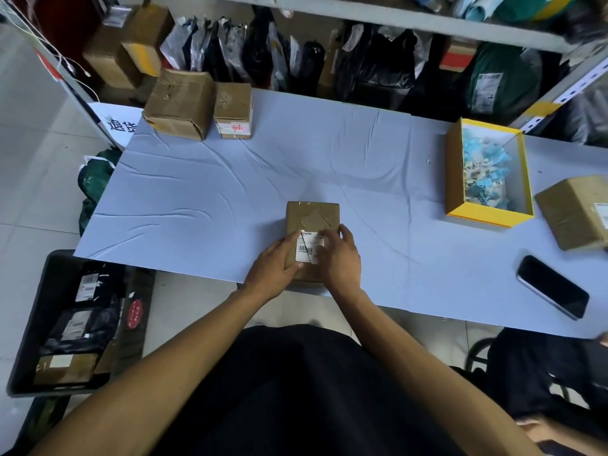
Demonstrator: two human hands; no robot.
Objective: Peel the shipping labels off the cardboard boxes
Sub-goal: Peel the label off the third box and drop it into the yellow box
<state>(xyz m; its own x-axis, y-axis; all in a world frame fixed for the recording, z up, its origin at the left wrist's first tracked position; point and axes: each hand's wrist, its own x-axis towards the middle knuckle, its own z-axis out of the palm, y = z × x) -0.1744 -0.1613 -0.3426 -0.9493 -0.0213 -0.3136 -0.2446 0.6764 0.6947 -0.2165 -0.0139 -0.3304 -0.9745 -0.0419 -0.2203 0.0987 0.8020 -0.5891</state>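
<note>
While on box [312, 216], label [305, 251] under fingers [325, 240].

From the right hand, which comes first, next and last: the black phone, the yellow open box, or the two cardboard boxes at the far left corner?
Measured from the right hand in the head view:
1. Yellow open box, to its right and farther back.
2. Black phone, at the table's right, near edge.
3. Two cardboard boxes, far left corner.
The first two are fairly close.

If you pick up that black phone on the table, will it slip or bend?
The phone looks like a stiff, flat slab, so it probably won't bend. Its glossy face may be slippery. Lying flat on the cloth-covered table, it shouldn't roll or tip.
</note>
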